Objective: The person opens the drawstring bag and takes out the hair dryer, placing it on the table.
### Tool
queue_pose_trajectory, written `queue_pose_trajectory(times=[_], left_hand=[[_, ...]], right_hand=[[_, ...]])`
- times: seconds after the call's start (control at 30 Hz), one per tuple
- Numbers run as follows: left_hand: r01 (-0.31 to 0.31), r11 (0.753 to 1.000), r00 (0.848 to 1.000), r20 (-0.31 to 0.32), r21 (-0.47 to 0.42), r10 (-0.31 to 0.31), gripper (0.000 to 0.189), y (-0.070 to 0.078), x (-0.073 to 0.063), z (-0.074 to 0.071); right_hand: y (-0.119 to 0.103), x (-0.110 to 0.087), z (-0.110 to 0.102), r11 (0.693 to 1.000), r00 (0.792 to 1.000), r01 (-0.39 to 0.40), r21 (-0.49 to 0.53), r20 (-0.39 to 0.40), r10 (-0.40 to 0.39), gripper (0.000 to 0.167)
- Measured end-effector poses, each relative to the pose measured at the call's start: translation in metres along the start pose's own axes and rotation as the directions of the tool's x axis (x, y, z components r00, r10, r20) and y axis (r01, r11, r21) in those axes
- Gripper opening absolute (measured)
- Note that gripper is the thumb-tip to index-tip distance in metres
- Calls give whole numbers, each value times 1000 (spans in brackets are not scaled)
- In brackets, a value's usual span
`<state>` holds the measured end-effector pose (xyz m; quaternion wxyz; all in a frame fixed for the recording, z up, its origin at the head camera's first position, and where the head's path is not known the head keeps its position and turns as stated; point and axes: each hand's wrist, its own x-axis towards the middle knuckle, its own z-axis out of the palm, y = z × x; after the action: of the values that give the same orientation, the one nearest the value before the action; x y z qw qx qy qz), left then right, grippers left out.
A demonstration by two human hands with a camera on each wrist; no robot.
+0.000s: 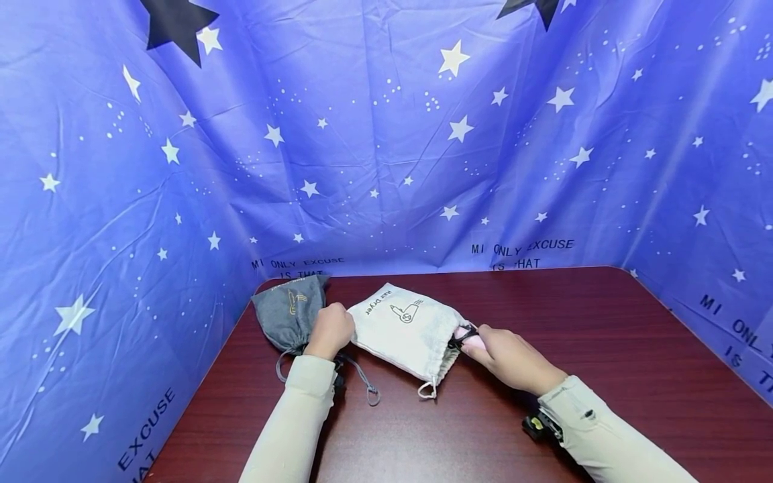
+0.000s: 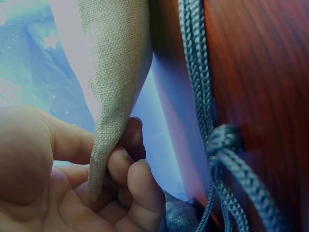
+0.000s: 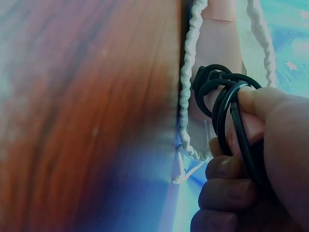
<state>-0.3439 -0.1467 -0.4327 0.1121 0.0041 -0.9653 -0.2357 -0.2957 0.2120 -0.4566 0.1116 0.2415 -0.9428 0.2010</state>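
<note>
A white drawstring bag, printed "Hair Dryer", lies across the middle of the table with its gathered mouth facing right. My left hand pinches the bag's closed corner; in the left wrist view the woven cloth runs between thumb and fingers. At the mouth, my right hand grips a pink hair dryer together with its looped black cord. In the right wrist view, part of the pink body sits inside the open bag; how far in it reaches is hidden.
A grey drawstring bag with a gold print lies left of my left hand, its grey cord trailing over the dark red table. Blue star-patterned cloth hangs along the table's back and sides.
</note>
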Motion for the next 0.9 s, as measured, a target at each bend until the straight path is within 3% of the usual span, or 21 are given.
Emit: queue_pose_trajectory(times=[0.9], left_hand=[[6, 1000, 1000, 11, 16, -6, 33, -3, 3, 5]], right_hand=[[6, -7, -6, 1000, 1000, 2, -1, -4, -2, 32]])
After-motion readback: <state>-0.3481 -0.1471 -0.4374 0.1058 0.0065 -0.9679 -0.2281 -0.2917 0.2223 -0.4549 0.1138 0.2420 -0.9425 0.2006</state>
